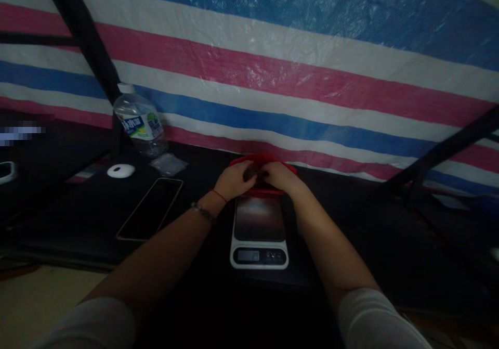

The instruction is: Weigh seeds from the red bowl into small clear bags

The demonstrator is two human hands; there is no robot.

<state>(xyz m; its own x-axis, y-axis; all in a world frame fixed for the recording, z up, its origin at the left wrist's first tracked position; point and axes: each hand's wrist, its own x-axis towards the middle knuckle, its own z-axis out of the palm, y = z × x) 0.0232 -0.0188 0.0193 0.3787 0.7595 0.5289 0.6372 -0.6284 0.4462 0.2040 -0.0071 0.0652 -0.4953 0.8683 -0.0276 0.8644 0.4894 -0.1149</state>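
Note:
Both my hands reach into a red plastic bag or container [260, 158] with dark contents; I cannot tell which of the two it is. My left hand [235, 179] is at its left side, fingers curled down and closed on something too dark to make out. From the right, my right hand [281, 177] bends inward with its fingers pinched, and what they hold is hidden. In front of the red thing lies a white kitchen scale [259, 227] with a dark plate and a lit display that seems to read 29.
Left of the scale, a phone [151, 208] lies flat on the black surface. Beyond it are a white earbud case [120, 170], a small clear plastic bag [169, 164] and a clear plastic bottle [140, 123]. Behind hangs a striped tarp [273, 73], with dark metal bars at both sides.

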